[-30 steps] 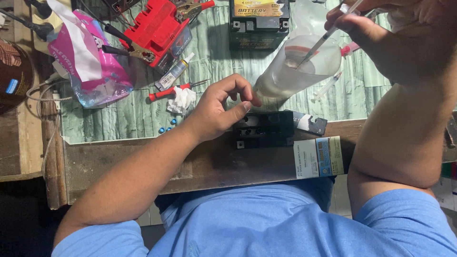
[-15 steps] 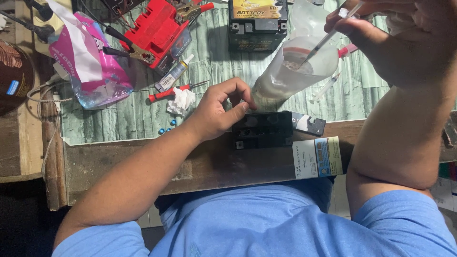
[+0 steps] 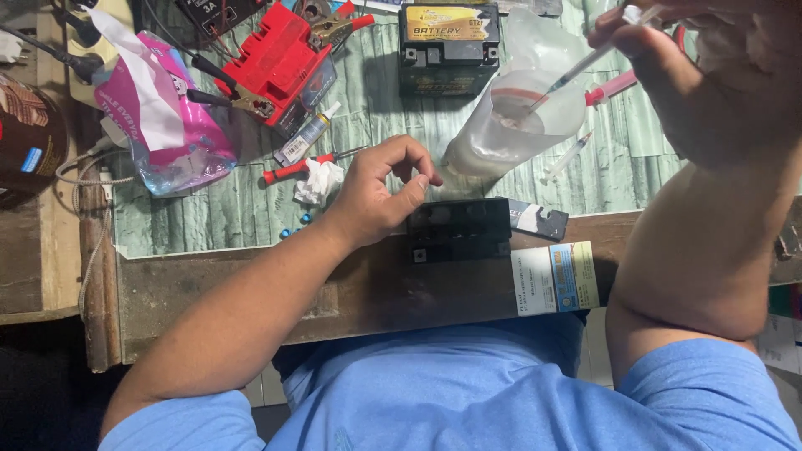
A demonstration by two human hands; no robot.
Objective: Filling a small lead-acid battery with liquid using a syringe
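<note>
syringe [image 3: 576, 71] in cup [image 3: 510, 134] | cup behind battery [image 3: 459, 228] (table edge)

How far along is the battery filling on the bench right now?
Done: the clear measuring cup already holds liquid, and the black battery lies at the bench edge. In hand: the right hand holds a syringe with its tip in the cup, while the left hand rests against the battery. Left: the syringe has not yet reached the battery; a spare syringe lies unused.

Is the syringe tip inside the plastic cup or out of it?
Inside. The right hand holds the syringe slanted down, its tip past the rim of the cup, over cloudy liquid.
</note>
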